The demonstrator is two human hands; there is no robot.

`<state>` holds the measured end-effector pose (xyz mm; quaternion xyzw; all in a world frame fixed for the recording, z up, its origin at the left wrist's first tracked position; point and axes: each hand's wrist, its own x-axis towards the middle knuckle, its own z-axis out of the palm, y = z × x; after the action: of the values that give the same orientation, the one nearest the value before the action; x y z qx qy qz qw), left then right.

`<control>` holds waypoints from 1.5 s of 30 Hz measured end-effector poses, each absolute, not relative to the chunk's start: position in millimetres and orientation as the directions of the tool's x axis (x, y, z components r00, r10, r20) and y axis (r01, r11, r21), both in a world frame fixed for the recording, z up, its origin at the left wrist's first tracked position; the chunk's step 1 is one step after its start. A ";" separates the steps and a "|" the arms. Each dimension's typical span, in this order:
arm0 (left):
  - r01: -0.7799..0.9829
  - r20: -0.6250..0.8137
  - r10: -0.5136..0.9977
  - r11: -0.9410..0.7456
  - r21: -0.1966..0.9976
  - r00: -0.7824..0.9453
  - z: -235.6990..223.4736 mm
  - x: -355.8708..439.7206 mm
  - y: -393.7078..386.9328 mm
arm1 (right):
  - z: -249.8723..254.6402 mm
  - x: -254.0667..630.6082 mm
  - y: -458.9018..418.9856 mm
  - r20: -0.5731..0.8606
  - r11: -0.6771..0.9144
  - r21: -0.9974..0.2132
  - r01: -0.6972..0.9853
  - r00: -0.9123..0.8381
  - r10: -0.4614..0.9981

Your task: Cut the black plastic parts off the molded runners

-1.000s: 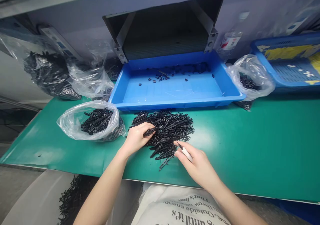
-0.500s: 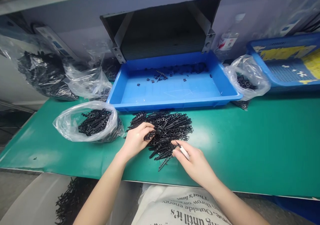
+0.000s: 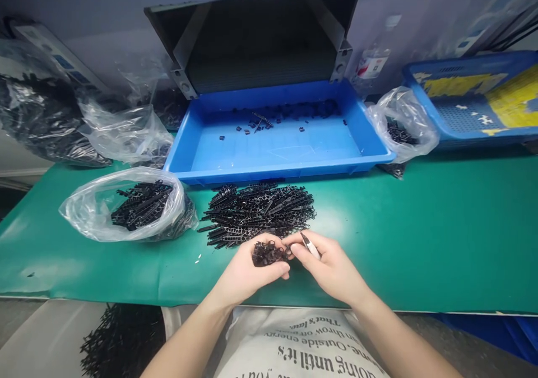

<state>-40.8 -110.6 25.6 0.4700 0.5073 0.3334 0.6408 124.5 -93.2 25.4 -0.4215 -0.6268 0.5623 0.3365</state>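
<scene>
My left hand (image 3: pixel 252 266) is closed around a bunch of black plastic strips (image 3: pixel 268 253), end pieces facing up. Close against it on the right, my right hand (image 3: pixel 334 269) grips a small white-handled tool with a dark tip (image 3: pixel 310 246). Its thumb and forefinger pinch at the edge of the bunch; what lies between those fingertips is too small to make out. Just beyond both hands, a pile of black plastic strips (image 3: pixel 260 213) lies on the green table (image 3: pixel 420 227).
Behind the pile stands a blue tray (image 3: pixel 290 162) with small black bits, under a dark chute (image 3: pixel 264 42). Open plastic bags of black parts stand left (image 3: pixel 90 221) and right (image 3: pixel 409 115). A blue basket (image 3: pixel 462 134) and a bottle (image 3: pixel 374 59) are at the back right.
My left hand has lifted a bunch of strips from the pile and drawn it back towards me. My right hand, still with the tool, has come up against the bunch.
</scene>
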 end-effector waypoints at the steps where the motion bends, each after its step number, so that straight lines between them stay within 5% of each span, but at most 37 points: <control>1: -0.013 -0.366 0.893 0.383 0.924 0.263 24.2 -39.6 -110.2 | 24.7 125.0 -92.9 -0.054 0.014 -0.987 0.163 -0.403 0.914; 8: -0.256 -0.418 0.892 0.451 0.855 0.174 16.2 -37.4 -111.8 | 22.2 133.4 -98.4 0.012 0.231 -0.892 0.389 -0.491 0.871; 16: -0.186 -0.394 0.913 0.408 0.894 0.106 12.6 -36.6 -112.5 | 20.4 131.5 -105.8 0.150 0.473 -0.669 0.574 -0.519 0.842; 34: -0.064 -0.343 0.937 0.339 0.939 -0.070 2.8 -26.5 -120.5 | 12.3 121.1 -112.1 0.180 0.435 -0.662 0.611 -0.434 0.883; 40: 0.330 -0.169 0.976 0.207 0.921 -0.140 9.0 -47.5 -96.5 | 2.7 124.5 -111.2 0.105 0.312 -0.727 0.612 -0.351 0.931; 43: 0.656 0.042 0.992 0.045 0.754 -0.116 8.7 -58.3 -72.5 | 0.5 125.3 -110.8 0.045 0.227 -0.775 0.590 -0.306 0.951; 45: 0.825 0.055 0.998 -0.021 0.564 -0.012 7.2 -60.8 -59.5 | -0.1 126.0 -111.1 0.016 0.187 -0.792 0.582 -0.287 0.958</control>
<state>-60.8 -59.5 7.2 0.6770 0.6735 0.2287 0.1891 126.0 -111.1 -0.1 -0.5331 -0.7220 0.3495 0.2691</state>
